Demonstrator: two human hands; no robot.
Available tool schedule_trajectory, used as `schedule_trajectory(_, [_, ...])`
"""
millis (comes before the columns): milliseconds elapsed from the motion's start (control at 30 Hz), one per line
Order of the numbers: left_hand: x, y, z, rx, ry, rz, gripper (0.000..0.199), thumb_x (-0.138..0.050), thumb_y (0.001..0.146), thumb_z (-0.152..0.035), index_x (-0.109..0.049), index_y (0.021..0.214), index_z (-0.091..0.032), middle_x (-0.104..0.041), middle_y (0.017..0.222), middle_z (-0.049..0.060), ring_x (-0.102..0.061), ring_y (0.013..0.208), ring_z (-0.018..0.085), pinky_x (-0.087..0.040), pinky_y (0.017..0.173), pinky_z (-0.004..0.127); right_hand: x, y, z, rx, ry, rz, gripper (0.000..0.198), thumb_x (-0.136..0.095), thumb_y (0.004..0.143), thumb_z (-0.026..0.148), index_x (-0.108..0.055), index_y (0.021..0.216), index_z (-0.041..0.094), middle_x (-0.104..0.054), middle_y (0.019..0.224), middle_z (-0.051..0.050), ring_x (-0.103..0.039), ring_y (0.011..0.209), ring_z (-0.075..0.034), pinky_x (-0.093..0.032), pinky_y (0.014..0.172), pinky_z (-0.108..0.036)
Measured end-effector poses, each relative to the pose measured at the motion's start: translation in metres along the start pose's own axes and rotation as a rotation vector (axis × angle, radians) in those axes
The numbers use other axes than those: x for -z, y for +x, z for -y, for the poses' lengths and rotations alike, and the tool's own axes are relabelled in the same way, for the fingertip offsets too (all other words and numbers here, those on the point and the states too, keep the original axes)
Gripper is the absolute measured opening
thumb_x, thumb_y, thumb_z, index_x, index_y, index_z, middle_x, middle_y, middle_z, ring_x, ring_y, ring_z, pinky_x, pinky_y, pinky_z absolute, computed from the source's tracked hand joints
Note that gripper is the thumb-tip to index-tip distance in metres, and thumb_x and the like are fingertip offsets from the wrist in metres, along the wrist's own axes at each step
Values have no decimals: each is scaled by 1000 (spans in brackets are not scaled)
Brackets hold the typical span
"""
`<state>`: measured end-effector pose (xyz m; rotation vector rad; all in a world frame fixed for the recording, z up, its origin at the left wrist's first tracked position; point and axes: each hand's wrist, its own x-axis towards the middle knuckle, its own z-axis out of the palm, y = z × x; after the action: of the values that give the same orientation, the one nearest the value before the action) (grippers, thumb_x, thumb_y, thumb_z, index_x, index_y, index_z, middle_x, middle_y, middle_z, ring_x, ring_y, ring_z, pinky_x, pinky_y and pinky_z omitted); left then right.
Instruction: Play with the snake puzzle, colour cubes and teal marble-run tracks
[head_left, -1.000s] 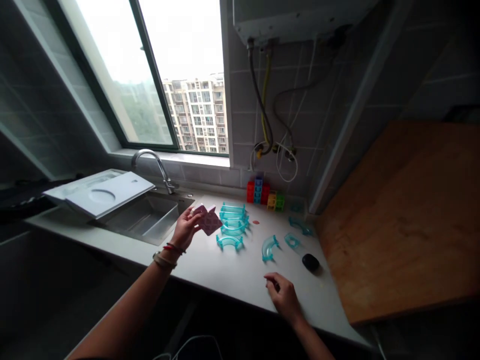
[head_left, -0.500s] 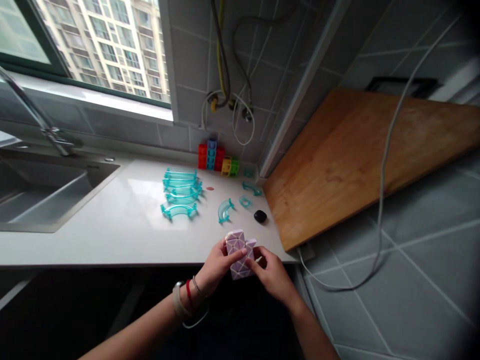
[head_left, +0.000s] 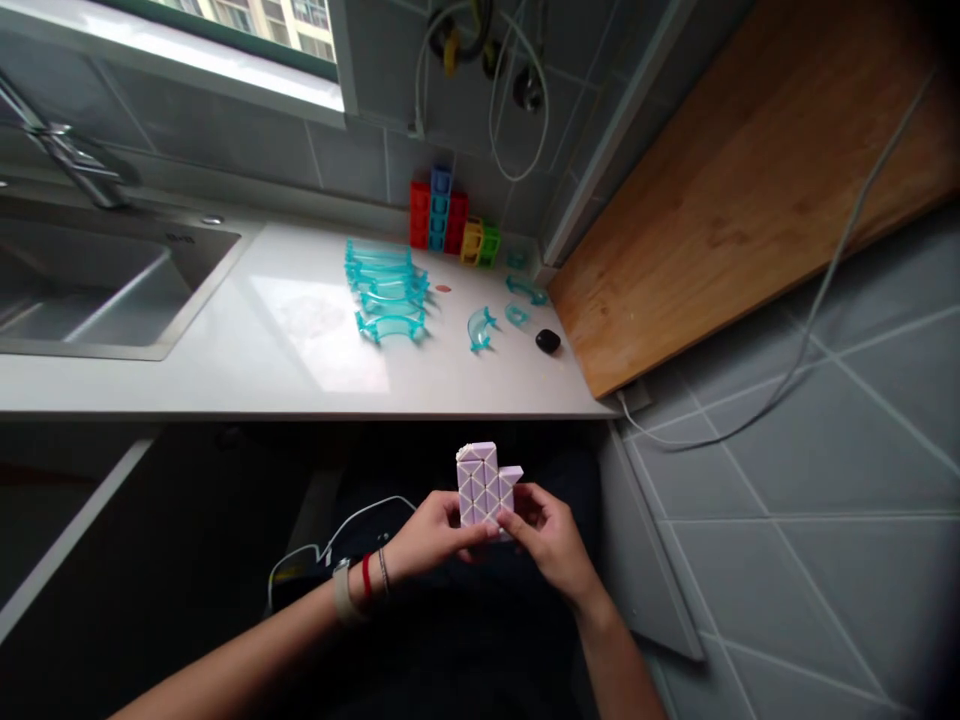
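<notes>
A lilac snake puzzle (head_left: pixel 478 484) with white-edged triangular segments is folded into a flat block, one pointed piece jutting out at its upper right. My left hand (head_left: pixel 435 532) grips its lower left side, the thumb lying across the bottom front. On the lower right, my right hand (head_left: pixel 546 530) pinches it between thumb and fingers. Both hands hold the puzzle in front of the counter's edge, above my lap. The fingers behind the block are partly hidden.
Several turquoise curved track pieces (head_left: pixel 391 327) lie on the white counter (head_left: pixel 225 385), near a black rounded object (head_left: pixel 548 341). Coloured blocks (head_left: pixel 439 215) stand by the wall. A sink (head_left: pixel 90 290) is at left, a wooden board (head_left: pixel 720 190) at right.
The view has tilted downward, so the counter sits higher in the picture. Both hands have drawn the puzzle back from over the counter edge, and my left thumb is lower on it.
</notes>
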<state>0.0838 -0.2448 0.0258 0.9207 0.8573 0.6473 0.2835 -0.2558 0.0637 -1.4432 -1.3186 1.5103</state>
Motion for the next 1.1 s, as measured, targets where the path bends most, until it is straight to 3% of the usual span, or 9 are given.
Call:
schedule_trajectory(167, [2,-28,13,32,-115,25,47,-87,76,-49,-75,100,-10,-77,85,10,-78,68,22,-57,58,23,-19,-25,-2,99,38,32,38,-79,88,48,-68,111,19,-74,98,-7,-70,88,-23,-56,75,-31])
schedule_trajectory(400, [-11,-53,30,2,-154,5,45,-87,76,-48,-75,97,-10,-76,82,7,-77,67,21,-57,58,23,-30,-53,-17,122,-36,-41,38,-78,88,48,-70,112,19,-76,100,-9,-70,89,-24,-57,78,-34])
schedule_trajectory(600, [-22,-65,30,-49,18,0,42,-87,76,-48,-77,97,-13,-76,83,6,-71,71,20,-57,59,26,-32,-66,-18,61,3,-80,48,-78,86,53,-69,118,19,-76,101,-10,-70,80,-23,-51,48,-25])
schedule_trajectory(733, [-23,-72,30,-124,136,23,37,-82,82,-49,-78,87,-12,-73,74,5,-66,64,15,-53,58,22,-33,-74,-13,78,63,-68,42,-82,83,48,-69,110,19,-74,100,-8,-70,87,-24,-59,61,-29])
schedule_trajectory(900, [-29,-81,22,-91,97,124,39,-77,87,-50,-78,99,-13,-78,90,9,-72,73,19,-59,61,25,-34,-77,-9,71,161,-27,36,-82,83,49,-65,98,21,-67,85,-2,-62,64,-15,-54,50,-26])
schedule_trajectory(1100, [-33,-77,15,-129,134,-25,37,-78,86,-49,-78,98,-14,-78,88,9,-73,75,23,-60,58,27,-35,-63,-5,89,249,-105,40,-88,76,48,-65,96,22,-60,80,2,-59,63,-13,-53,52,-24])
